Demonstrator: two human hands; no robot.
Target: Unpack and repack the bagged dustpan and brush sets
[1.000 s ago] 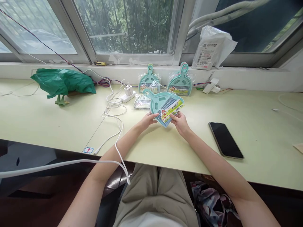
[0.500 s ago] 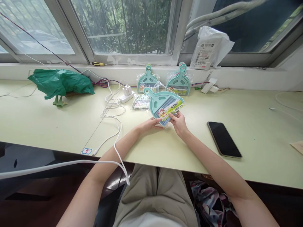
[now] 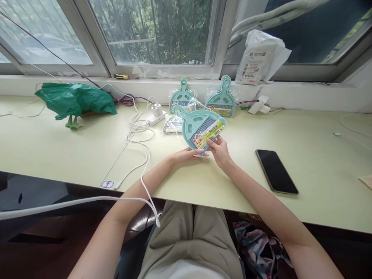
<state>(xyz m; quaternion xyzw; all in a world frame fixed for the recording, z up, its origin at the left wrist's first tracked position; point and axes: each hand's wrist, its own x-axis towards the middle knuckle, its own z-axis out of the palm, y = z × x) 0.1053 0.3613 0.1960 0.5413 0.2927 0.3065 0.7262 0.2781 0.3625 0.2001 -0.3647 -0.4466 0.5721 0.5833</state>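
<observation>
Between my two hands is a mint-green dustpan and brush set (image 3: 200, 126) in clear wrap, tilted with its handle to the upper left. My left hand (image 3: 192, 154) grips its lower edge from below, with some fingers hidden behind it. On the lower right edge, my right hand (image 3: 219, 150) pinches the set near its yellow-green label. Behind it, one wrapped dustpan set (image 3: 182, 95) and another dustpan set (image 3: 222, 99) lean upright against the wall. A further wrapped set (image 3: 172, 124) lies flat on the table, partly covered by the held one.
A black phone (image 3: 276, 171) lies to the right. White cables (image 3: 141, 131) run from a power strip (image 3: 156, 117) across the table's left side. Further left is a green plastic bag (image 3: 77, 101). A yellow cutter (image 3: 121, 76) and a bagged box (image 3: 255, 62) rest on the sill.
The dustpan set has turned slightly, its handle dipping a little to the left. My left fingers have shifted slightly right along its lower edge. The view has moved a little.
</observation>
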